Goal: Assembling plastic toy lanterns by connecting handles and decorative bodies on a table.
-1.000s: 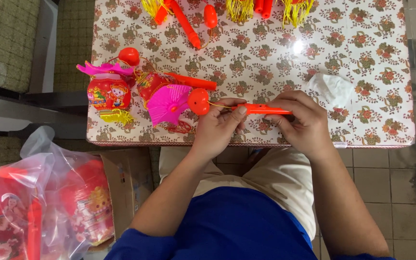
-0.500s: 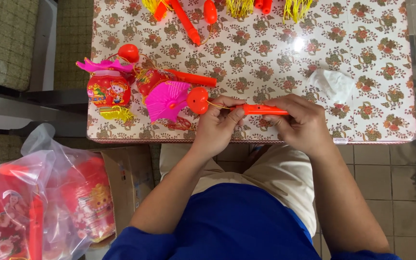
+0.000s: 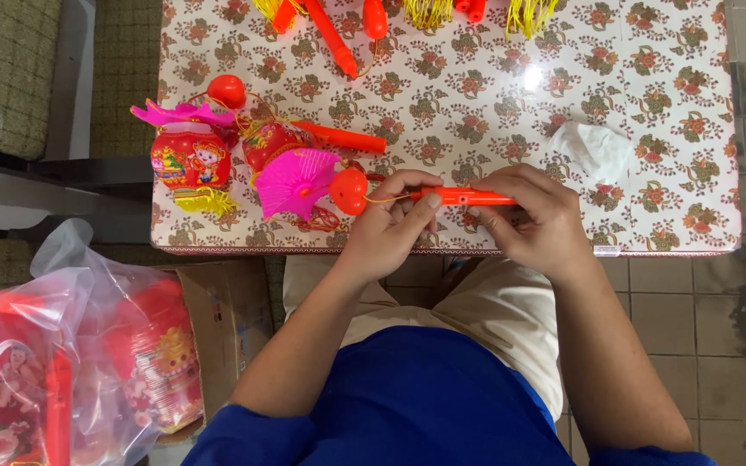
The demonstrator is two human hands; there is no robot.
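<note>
The surface [image 3: 649, 103] is a rectangular top covered by a glossy cloth printed with repeating floral medallions on a pale ground. At its left end lie a red paper lantern [image 3: 190, 158] with a pink top and yellow tassel, a red ball [image 3: 226, 90], a second small red lantern [image 3: 271, 142], an open pink fan-shaped piece [image 3: 293, 181] and an orange rod [image 3: 343, 137]. Along the far edge lie orange sticks [image 3: 331, 36] and yellow tassels [image 3: 429, 10], and a crumpled white wrapper [image 3: 596, 151] lies toward the right.
</note>
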